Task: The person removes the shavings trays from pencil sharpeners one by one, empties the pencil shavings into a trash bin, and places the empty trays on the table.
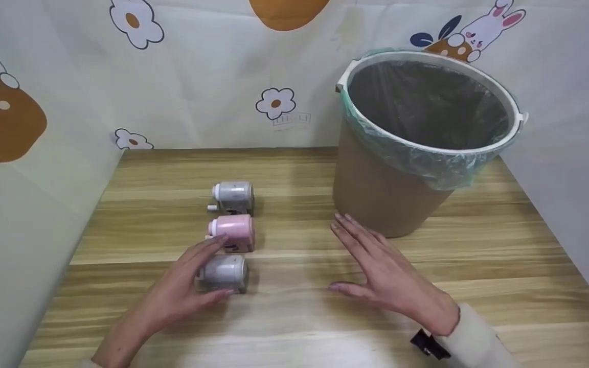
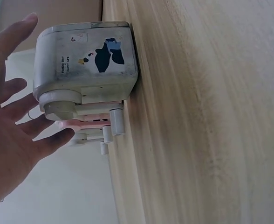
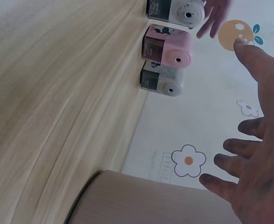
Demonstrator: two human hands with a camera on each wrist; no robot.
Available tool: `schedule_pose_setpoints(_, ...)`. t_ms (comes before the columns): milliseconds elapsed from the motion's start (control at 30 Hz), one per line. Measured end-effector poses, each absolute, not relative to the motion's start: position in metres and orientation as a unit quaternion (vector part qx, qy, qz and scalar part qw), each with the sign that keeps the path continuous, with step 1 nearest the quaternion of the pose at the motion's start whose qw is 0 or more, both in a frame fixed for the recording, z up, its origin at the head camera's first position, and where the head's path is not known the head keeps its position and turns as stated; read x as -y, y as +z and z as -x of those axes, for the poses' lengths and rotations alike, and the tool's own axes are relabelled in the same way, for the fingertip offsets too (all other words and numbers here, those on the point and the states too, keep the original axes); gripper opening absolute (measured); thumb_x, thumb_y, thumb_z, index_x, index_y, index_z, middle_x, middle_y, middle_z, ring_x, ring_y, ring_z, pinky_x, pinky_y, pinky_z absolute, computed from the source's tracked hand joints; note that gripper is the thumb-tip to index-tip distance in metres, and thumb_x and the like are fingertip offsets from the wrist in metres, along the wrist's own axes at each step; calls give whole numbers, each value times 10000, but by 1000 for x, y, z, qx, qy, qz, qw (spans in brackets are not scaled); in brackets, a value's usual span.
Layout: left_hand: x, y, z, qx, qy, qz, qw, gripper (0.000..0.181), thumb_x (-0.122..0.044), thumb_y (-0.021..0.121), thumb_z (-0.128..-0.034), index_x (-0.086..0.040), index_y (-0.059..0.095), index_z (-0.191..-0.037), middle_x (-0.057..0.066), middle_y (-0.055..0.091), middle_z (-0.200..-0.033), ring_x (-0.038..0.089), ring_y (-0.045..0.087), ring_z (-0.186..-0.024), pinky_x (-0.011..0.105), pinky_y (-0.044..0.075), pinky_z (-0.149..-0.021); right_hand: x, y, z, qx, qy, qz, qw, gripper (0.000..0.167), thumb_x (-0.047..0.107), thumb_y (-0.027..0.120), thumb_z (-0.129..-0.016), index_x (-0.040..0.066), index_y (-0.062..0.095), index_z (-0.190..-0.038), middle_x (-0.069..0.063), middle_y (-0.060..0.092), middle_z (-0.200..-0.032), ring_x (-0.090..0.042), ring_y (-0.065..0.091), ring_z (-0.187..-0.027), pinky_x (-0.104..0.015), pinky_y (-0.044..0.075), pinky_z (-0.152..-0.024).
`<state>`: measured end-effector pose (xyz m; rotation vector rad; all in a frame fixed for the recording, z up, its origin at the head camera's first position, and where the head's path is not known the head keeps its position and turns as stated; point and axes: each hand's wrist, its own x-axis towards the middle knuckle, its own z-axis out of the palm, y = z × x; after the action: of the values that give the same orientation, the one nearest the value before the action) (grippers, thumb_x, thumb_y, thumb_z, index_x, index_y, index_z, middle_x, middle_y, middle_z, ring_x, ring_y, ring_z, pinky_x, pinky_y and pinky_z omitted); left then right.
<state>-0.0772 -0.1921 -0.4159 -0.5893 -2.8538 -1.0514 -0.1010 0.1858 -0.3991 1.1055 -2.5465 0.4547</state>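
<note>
Three hand-crank pencil sharpeners stand in a row on the table: a near grey one [image 1: 225,273], a pink one [image 1: 236,231] and a far grey one [image 1: 235,194]. My left hand [image 1: 179,289] is beside the near grey sharpener, thumb and fingers spread to either side of it. A panda sticker marks that sharpener's side [image 2: 88,60] in the left wrist view. Whether the fingers touch it, I cannot tell. With fingers extended, my right hand [image 1: 389,273] hovers over the table near the bin and holds nothing. The right wrist view shows the sharpeners' pencil holes and clear drawers.
A tall brown bin [image 1: 386,189] lined with a thin green bag [image 1: 427,166] stands at the back right. Patterned cloth [image 1: 197,97] with flowers and rabbits walls the table's back and sides. A black clip [image 1: 430,345] hangs at the right sleeve [image 1: 478,337].
</note>
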Motion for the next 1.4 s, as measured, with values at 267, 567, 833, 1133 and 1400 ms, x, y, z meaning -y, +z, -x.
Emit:
schedule_pose_setpoints(267,196,-419,87,904,-371,211,17,756,-208,894,-714,-106,575,-1391,115,580,-1442,381,556,-1311,579,435,-1107,-180,-403,105,875,179,-413,177,903,544,737,-849,71,383,-1532,-126,442,-1562,-294,447,-1426,-484,478,-1088)
schedule_pose_setpoints(567,197,-426,93,895,-378,235,18,753,-141,905,-666,-85,600,-1352,115,613,-1400,369,588,-1271,571,455,-1084,-172,-406,104,876,200,-412,151,859,513,721,-878,97,368,-1541,-102,435,-1562,-265,479,-1399,-482,477,-1099)
schedule_pose_setpoints(833,192,-431,94,897,-382,222,-4,724,-122,890,-686,-90,600,-1348,108,637,-1364,346,606,-1244,567,490,-1056,-164,-410,103,874,219,-414,132,842,490,705,-900,112,335,-1556,-108,429,-1553,-280,509,-1368,-478,506,-1069)
schedule_pose_setpoints(1133,192,-431,95,904,-368,219,-4,617,-137,884,-714,-64,644,-1278,85,701,-1242,273,665,-1110,472,558,-966,-155,-409,105,871,233,-415,122,840,492,704,-900,126,333,-1558,-72,420,-1560,-268,499,-1378,-456,499,-1088)
schedule_pose_setpoints(1400,191,-430,96,902,-372,216,-14,621,-139,889,-703,-84,654,-1275,84,710,-1227,268,680,-1084,448,572,-949,-146,-410,108,861,238,-431,126,846,479,718,-892,107,339,-1552,-89,426,-1553,-267,492,-1385,-444,479,-1118)
